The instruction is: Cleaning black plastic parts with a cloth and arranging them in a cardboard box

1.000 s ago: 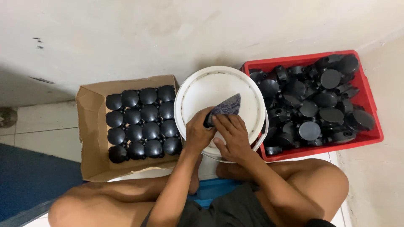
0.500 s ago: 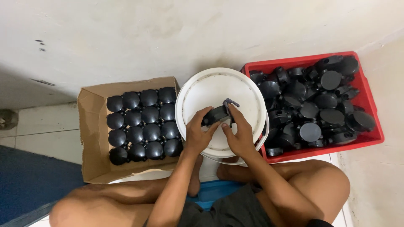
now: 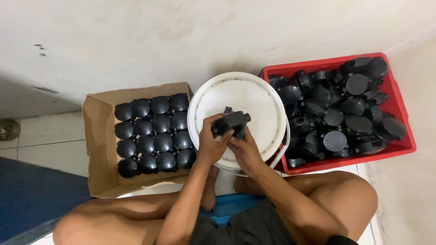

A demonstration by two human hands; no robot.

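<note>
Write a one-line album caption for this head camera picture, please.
Seated cross-legged, both hands, left hand and right hand, hold a round black plastic part over a white bucket lid.

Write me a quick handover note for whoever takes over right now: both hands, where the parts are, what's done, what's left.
Left hand and right hand: both grip one round black part over the white bucket lid.
Done: cardboard box on the left holds neat rows of black parts.
Left: red crate on the right is heaped with loose black parts.
</note>
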